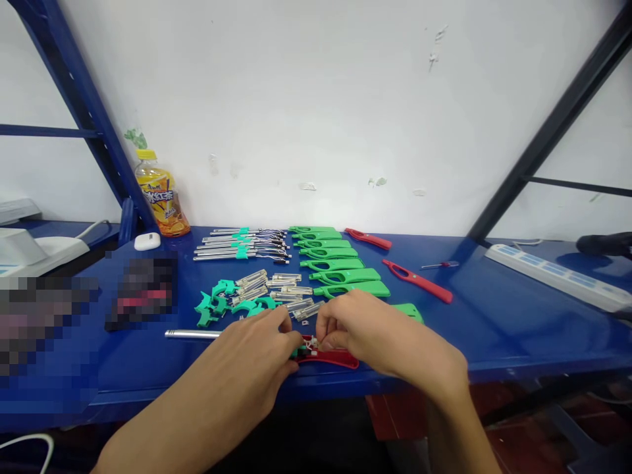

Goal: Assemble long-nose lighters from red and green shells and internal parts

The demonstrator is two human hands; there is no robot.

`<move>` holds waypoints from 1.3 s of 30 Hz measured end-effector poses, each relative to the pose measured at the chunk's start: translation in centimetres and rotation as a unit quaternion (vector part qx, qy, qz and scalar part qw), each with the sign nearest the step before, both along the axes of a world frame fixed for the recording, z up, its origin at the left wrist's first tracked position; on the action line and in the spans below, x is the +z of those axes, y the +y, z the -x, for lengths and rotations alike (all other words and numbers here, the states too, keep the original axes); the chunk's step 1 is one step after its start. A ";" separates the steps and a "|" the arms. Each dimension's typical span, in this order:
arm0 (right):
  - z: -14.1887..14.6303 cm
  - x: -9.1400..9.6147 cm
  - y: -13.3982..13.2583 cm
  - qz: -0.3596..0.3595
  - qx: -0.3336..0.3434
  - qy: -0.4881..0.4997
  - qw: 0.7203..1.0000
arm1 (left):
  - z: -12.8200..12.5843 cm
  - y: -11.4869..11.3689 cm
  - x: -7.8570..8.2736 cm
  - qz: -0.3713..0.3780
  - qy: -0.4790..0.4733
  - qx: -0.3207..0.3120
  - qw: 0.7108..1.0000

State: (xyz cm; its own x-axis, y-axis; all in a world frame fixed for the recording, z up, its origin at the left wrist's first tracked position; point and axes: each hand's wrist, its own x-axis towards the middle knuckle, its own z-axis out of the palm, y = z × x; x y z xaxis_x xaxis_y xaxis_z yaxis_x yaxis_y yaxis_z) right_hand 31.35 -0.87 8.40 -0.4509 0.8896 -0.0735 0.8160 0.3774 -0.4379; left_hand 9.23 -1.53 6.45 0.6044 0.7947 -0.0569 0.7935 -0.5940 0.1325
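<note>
Near the front edge of the blue table (503,322), a red casing half (340,357) was held beneath both hands. Its left end was gripped in the curled fingers of the left hand (269,339); the right hand's (353,322) thumb and forefinger were brought close beside small white parts (310,342), though whether anything was pinched could not be told. Good seating was judged best served by a steady casing and an undisturbed silver tube (191,334). Beyond, clear cartridges (251,287) were scattered; farther back, green casings (340,264) were lined up.
</note>
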 end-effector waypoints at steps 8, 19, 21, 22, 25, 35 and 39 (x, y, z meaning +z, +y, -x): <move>0.2 0.6 0.2 0.010 0.000 -0.002 1.000 | 0.1 0.5 -0.5 0.007 -0.053 -0.006 0.999; 0.0 0.2 0.3 -0.001 0.020 0.003 1.000 | 0.9 1.1 -0.2 -0.004 -0.086 -0.012 0.996; 0.0 0.2 0.3 -0.002 0.022 0.004 1.000 | 0.8 1.1 -0.2 0.003 -0.091 -0.008 0.996; 0.0 0.2 0.3 -0.002 0.024 0.004 1.000 | 0.8 1.1 -0.2 0.004 -0.092 -0.009 0.996; -0.1 -0.1 0.3 -0.004 0.029 0.004 1.000 | 0.8 1.0 -0.3 0.001 -0.092 -0.013 0.996; -0.1 0.0 0.3 -0.014 0.032 0.006 0.999 | 0.9 1.2 -0.8 -0.014 -0.086 -0.028 0.996; -0.1 0.0 0.3 -0.012 0.029 0.005 0.999 | 0.8 1.1 -0.6 -0.014 -0.086 -0.022 0.996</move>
